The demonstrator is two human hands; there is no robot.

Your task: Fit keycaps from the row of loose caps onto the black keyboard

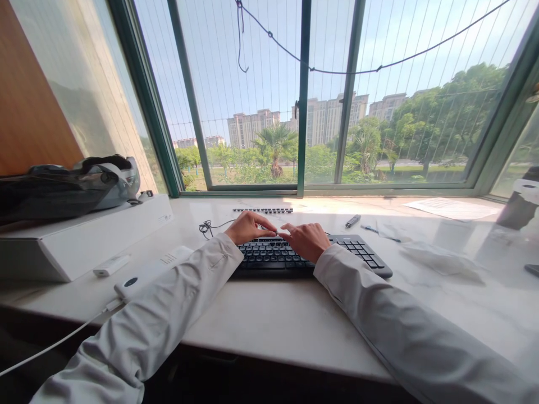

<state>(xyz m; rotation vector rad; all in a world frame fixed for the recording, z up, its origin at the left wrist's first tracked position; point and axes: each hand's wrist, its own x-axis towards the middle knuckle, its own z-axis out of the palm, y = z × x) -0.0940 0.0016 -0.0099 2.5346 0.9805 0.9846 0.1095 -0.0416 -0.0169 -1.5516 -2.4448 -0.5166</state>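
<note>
A black keyboard (273,259) lies on the white marbled sill-like table in front of me, its number pad (357,249) at the right end. Over its back edge, my left hand (249,227) is closed in a pinch, thumb and fingertips together. My right hand (306,240) comes in from the other side, its fingers bent and their tips meeting those of the left. A tiny dark thing shows between the fingertips, too small to name. Behind the hands, small dark pieces like keycaps (263,211) stand in a row.
Left are a thin black cable (205,227), a white power strip (145,278), a small white block (112,265) and a white box (84,241) under a dark bag (71,188). Right are a dark stick-like object (352,221), a pen-like tool (381,233), clear plastic (442,261) and paper (452,209).
</note>
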